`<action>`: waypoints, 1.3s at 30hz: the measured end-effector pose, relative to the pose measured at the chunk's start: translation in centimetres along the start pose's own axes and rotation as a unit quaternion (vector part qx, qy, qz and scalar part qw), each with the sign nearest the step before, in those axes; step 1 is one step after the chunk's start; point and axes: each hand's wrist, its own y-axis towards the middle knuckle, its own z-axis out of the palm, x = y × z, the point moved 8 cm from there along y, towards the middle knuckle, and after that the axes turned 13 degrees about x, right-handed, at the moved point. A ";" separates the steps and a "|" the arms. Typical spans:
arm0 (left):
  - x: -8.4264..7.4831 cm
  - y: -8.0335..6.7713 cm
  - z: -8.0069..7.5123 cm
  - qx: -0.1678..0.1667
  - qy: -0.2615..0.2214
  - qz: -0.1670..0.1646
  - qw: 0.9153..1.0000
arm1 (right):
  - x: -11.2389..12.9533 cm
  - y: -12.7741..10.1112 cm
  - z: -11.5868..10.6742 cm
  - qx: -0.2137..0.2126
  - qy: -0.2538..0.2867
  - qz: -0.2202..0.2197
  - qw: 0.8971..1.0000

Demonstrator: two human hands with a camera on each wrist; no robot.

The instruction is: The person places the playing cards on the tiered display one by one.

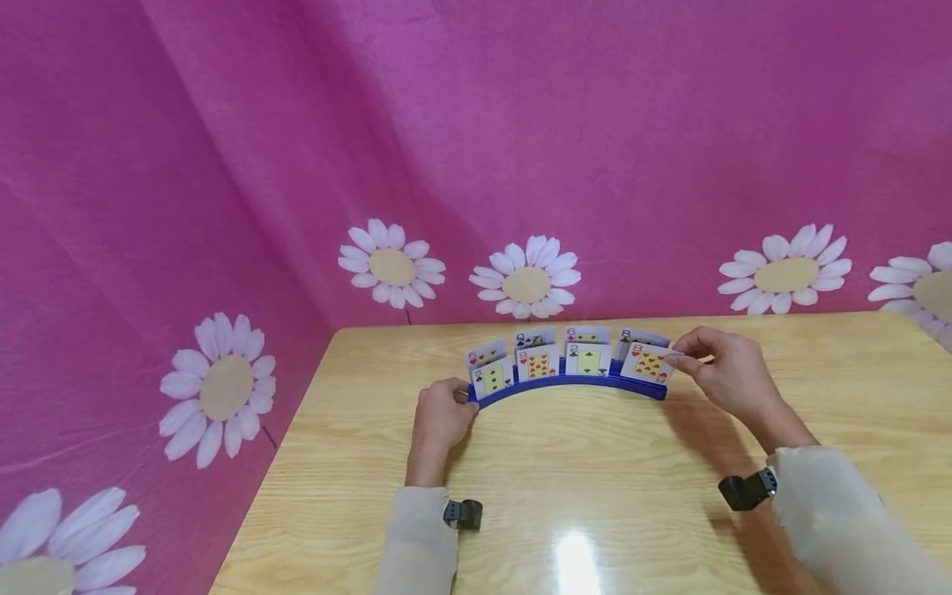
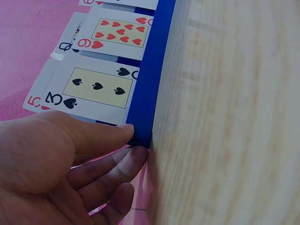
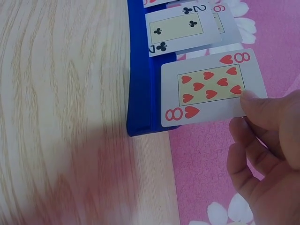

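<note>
A curved blue playing card holder (image 1: 559, 381) stands on the table with cards upright in two rows. My left hand (image 1: 441, 417) grips its left end, the thumb on the front face beside the three of spades (image 2: 93, 96). Between the thumb and fingers of my right hand (image 1: 732, 376) is the upper right corner of the eight of hearts (image 3: 211, 70), at the holder's right end. Its lower edge is at the front slot; whether it is seated there I cannot tell. The nine of hearts (image 2: 103, 51) and two of clubs (image 3: 178, 40) stand between, with partly hidden cards behind.
The wooden table (image 1: 565, 463) meets a pink curtain (image 1: 632, 149) with white flowers at its back and left. A black strap device (image 1: 747, 489) is on the right wrist, another (image 1: 464, 514) on the left.
</note>
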 end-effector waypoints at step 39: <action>0.0 0.0 -0.1 0.002 -0.002 0.006 1.000 | 0.5 0.5 0.9 0.003 -0.028 -0.020 0.999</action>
